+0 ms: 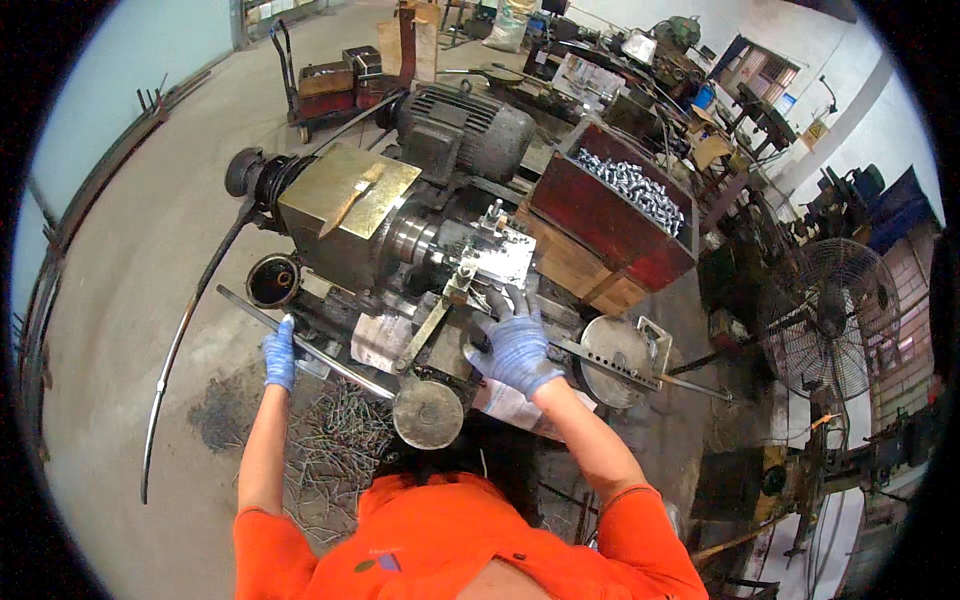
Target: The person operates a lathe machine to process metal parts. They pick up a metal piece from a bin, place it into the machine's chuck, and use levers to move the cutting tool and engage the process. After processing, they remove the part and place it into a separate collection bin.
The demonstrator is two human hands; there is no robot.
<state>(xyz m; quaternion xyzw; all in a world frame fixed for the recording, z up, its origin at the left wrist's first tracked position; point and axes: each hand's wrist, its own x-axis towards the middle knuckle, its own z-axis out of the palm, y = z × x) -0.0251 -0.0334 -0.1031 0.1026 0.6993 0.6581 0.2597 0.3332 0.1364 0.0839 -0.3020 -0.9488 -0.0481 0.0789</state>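
Note:
My left hand (279, 358), in a blue knit glove, is closed on a long metal lever bar (345, 372) at the front left of a lathe-like machine (330, 240). My right hand (517, 350), gloved the same way with darkened fingertips, has its fingers spread. It reaches over the slide just in front of the shiny chuck (412, 238) and a bright metal plate (508, 258). Whether its fingertips touch the slide or a small part there, I cannot make out. A flat bar handle (425, 335) lies between my hands.
A dark red bin (610, 220) of small metal parts stands behind the slide on a wooden support. Two round discs (428, 414) sit at the machine's front. Metal scraps (335, 440) litter the floor at left. A motor (465, 130) and a large fan (830, 315) are farther off.

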